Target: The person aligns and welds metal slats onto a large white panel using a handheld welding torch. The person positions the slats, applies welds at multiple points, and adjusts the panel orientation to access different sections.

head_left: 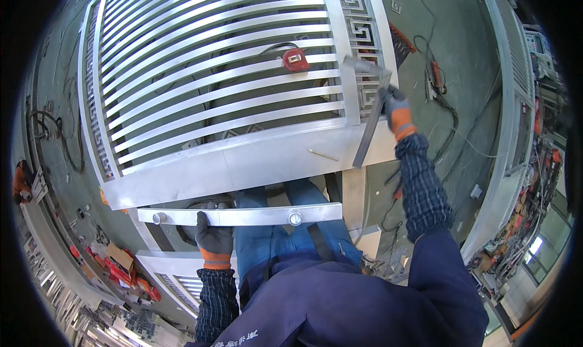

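My left hand, in a grey and orange glove, is closed round a flat silver metal bar with a round knob near each end. The bar lies crosswise in front of my legs. Over the right corner of a large slatted metal panel, my gloved right hand grips an L-shaped carpenter's square. Its long blade slants down across the panel's near rail. A red tape measure rests on the slats. On the near rail lies a thin, pale pencil-like stick.
Cables and an orange-handled tool lie on the green floor to the right. Another long metal panel stands beyond them. At lower left are red boxes and a second slatted panel.
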Motion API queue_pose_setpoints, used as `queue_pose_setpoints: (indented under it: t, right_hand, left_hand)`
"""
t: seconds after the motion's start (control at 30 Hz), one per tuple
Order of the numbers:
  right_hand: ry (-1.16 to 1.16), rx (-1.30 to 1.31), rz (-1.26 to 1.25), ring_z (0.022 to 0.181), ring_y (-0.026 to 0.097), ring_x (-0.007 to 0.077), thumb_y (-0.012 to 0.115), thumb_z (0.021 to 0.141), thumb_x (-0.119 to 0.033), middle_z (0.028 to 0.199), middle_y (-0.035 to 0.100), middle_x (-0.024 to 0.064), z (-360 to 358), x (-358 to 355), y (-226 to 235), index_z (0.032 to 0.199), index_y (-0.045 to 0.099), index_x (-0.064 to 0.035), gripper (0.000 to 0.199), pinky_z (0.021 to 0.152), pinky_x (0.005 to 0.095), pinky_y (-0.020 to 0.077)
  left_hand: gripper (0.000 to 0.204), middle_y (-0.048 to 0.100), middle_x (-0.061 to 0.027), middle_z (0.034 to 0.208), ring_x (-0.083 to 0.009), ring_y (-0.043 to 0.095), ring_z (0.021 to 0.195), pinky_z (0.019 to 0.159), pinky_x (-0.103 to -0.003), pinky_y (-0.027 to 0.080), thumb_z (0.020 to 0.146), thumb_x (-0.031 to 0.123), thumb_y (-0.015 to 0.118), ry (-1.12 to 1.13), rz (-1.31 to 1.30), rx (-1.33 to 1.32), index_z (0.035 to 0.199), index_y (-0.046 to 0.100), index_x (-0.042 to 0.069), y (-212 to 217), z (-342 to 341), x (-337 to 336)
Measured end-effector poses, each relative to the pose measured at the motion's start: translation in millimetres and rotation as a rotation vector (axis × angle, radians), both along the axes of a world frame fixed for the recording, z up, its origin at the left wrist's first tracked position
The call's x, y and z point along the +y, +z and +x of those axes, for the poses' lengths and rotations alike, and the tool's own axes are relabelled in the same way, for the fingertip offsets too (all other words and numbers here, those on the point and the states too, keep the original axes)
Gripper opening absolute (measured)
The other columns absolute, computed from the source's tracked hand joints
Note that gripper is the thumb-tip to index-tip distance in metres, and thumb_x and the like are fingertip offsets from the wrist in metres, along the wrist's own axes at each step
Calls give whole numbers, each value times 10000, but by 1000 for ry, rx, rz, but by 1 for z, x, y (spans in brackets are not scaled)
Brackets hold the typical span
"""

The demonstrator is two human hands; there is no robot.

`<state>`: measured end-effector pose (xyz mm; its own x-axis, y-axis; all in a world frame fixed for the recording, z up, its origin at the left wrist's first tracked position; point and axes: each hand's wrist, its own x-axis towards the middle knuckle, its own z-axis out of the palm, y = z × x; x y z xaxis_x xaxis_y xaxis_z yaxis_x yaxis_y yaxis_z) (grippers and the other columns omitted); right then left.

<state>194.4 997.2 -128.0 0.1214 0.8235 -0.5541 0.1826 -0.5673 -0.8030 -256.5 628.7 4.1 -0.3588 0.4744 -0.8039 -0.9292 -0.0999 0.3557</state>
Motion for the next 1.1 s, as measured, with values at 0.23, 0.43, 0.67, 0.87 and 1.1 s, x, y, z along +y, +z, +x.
queue_pose_setpoints:
  t: [0.23, 0.43, 0.67, 0.87, 1.1]
  right_hand:
    - [-126, -144, 339, 903, 687, 269, 580, 1011, -229, 1031, 700, 127, 176, 96, -79, 1110, 656, -46, 221, 799, 419, 588]
    - [-810, 382, 244, 1175, 605, 297, 540, 998, -245, 1222, 650, 136, 235, 53, -38, 1253, 577, -55, 321, 969, 451, 511]
    - [-977, 207, 204, 1257, 564, 304, 584, 961, -225, 1323, 584, 168, 299, -58, -46, 1318, 550, -65, 393, 1084, 463, 451]
    - [-369, 101, 181, 1082, 655, 279, 620, 956, -273, 1141, 685, 156, 318, -140, -278, 1141, 636, -25, 310, 940, 405, 516]
    - [-651, 675, -140, 1065, 649, 321, 622, 974, -211, 1146, 656, 114, 251, -91, -327, 1270, 586, -123, 311, 940, 478, 539]
  left_hand:
    - [283, 699, -130, 1123, -309, 654, 1119, 1030, -522, 505, 964, 278, 681, -36, -63, 25, 1138, 639, 58, -13, 10, -9]
    - [321, 693, -148, 1147, -322, 666, 1108, 1039, -567, 508, 980, 284, 658, -6, -103, 53, 1195, 610, 51, -1, 16, -6]
    - [335, 689, -139, 1178, -360, 629, 1180, 1035, -548, 523, 991, 275, 649, -143, -77, 48, 1221, 613, 34, -8, 20, 44]
    - [318, 688, -117, 1179, -332, 619, 1154, 1060, -493, 482, 1002, 291, 635, -302, -161, 141, 1202, 637, 44, -22, 40, 88]
    - [406, 681, -112, 1224, -293, 623, 1178, 1057, -485, 492, 1013, 325, 618, -300, -294, 287, 1301, 577, 41, -30, 62, 110]
